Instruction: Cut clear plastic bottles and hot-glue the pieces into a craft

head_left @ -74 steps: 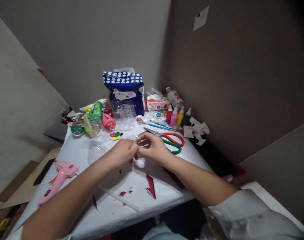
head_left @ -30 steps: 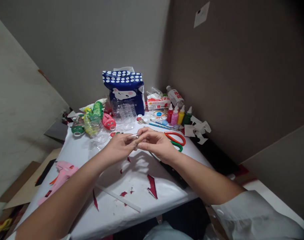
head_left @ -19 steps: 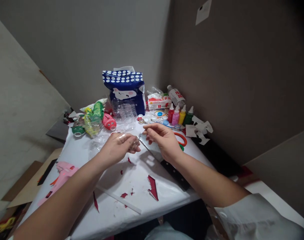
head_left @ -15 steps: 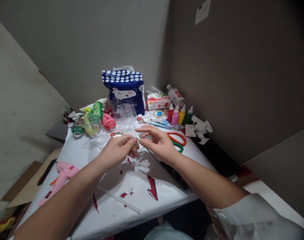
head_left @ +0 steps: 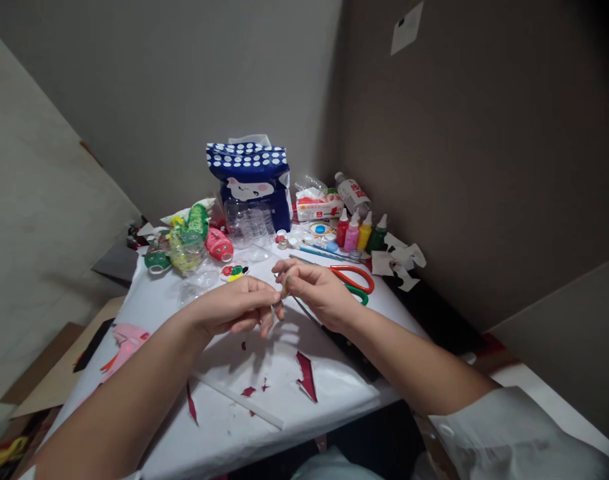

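Observation:
Over the middle of the table my left hand (head_left: 241, 303) and my right hand (head_left: 318, 292) meet at the fingertips. Thumb and fingers of each are pinched together. Whatever small thing sits between them is too hidden to name. Just right of my right hand lie scissors with orange and green handles (head_left: 355, 275), partly covered by it. Behind my left hand rests a small flat piece with red, green and yellow paint (head_left: 234, 271). A pink glue gun (head_left: 127, 343) lies by my left forearm, which covers part of it.
Red scraps (head_left: 307, 378) and a translucent stick (head_left: 244, 402) lie on the white-covered table (head_left: 329, 407). Behind stand paint bottles (head_left: 351, 235), a blue bag (head_left: 257, 177), clear plastic pieces (head_left: 249, 223) and a painted red bottle (head_left: 219, 245). White cut scraps (head_left: 399, 260) lie right.
The right fingers have closed into a pinch, where they were spread before. My left hand has turned, its lower fingers now hanging looser. The painted piece behind it shows more.

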Demonstrator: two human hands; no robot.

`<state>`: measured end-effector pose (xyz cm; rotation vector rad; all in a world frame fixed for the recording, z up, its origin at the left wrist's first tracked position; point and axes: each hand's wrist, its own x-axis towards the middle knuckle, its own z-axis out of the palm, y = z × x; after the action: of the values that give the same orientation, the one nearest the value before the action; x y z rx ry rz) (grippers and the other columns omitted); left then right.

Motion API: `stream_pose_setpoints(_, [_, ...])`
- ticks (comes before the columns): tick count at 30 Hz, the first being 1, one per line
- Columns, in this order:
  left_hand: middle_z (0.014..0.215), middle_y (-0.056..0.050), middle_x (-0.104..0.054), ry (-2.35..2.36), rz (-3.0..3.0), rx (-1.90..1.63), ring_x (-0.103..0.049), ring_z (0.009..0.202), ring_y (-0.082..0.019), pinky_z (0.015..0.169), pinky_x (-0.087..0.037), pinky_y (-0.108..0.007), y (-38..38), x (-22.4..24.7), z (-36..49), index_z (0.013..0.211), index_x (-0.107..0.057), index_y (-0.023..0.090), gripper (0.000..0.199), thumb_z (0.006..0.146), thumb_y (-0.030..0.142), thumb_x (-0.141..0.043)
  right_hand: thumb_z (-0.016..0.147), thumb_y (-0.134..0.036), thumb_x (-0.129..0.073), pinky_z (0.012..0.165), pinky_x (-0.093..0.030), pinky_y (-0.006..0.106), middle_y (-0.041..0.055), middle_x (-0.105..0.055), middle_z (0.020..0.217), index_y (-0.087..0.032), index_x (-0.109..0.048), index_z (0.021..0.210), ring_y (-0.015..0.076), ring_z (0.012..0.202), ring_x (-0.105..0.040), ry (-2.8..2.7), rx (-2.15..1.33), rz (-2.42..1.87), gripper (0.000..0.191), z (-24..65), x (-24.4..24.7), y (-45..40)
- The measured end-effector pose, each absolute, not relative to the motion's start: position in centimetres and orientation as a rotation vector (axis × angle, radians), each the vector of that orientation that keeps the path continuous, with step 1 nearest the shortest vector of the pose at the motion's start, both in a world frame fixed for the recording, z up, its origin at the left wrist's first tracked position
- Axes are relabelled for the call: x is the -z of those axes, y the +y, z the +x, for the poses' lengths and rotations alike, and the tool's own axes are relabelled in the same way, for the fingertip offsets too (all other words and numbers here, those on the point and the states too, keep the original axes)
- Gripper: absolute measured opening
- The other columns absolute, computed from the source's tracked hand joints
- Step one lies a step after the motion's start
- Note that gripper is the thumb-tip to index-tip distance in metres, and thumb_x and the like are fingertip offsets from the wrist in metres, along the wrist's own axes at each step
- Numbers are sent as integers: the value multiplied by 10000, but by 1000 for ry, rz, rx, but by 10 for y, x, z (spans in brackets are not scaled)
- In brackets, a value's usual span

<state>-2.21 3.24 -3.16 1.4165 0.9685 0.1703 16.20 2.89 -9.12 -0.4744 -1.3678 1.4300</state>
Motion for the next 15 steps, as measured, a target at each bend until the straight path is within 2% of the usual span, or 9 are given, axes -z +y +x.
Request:
stream_pose_setpoints(2, [514, -36, -660, 933, 1408, -131, -240, 263, -15, 338, -63, -196, 31, 29, -22, 814, -704, 146, 361, 806, 491, -596, 780, -534, -717, 882, -479, 342, 62, -592, 940, -198, -637, 668, 242, 1182, -513, -1342, -1486, -461, 363, 161, 93, 30])
stream_pose_setpoints(3, [495, -30, -646, 934, 1423, -133, -254, 277, -22, 346, -80, -195, 31, 29, -21, 826, -708, 147, 352, 801, 482, -601, 775, -546, -716, 838, -494, 328, 65, -592, 961, -194, -638, 679, 239, 1148, -529, -1325, -1511, -459, 372, 161, 94, 30])
stream_pose_setpoints(6, [412, 15, -549, 1050, 1538, -275, -371, 350, -52, 391, -199, -178, 30, 32, -18, 731, -682, 153, 310, 762, 459, -641, 773, -557, -711, 769, -496, 309, 55, -596, 993, -187, -651, 712, 190, 931, -582, -1285, -1562, -465, 380, 162, 93, 31])
stream_pose_setpoints(8, [355, 44, -469, 1191, 1606, -396, -361, 345, -59, 403, -223, -181, 31, 34, -17, 676, -653, 158, 346, 771, 488, -621, 783, -552, -704, 772, -478, 309, 35, -605, 933, -189, -669, 747, 157, 811, -571, -1282, -1580, -467, 366, 162, 92, 30])
stream_pose_setpoints(11, [297, 61, -402, 1345, 1660, -491, -258, 300, -57, 377, -169, -189, 32, 31, -15, 694, -656, 160, 422, 826, 539, -528, 767, -524, -734, 789, -451, 300, 20, -610, 878, -196, -693, 789, 153, 804, -554, -1297, -1592, -465, 332, 162, 91, 29])
stream_pose_setpoints(15, [316, 60, -455, 1373, 1680, -466, -238, 262, -55, 338, -152, -185, 29, 27, -16, 738, -645, 162, 409, 848, 531, -507, 760, -517, -743, 776, -455, 297, 34, -626, 895, -189, -699, 795, 155, 809, -552, -1286, -1633, -448, 332, 160, 91, 28])
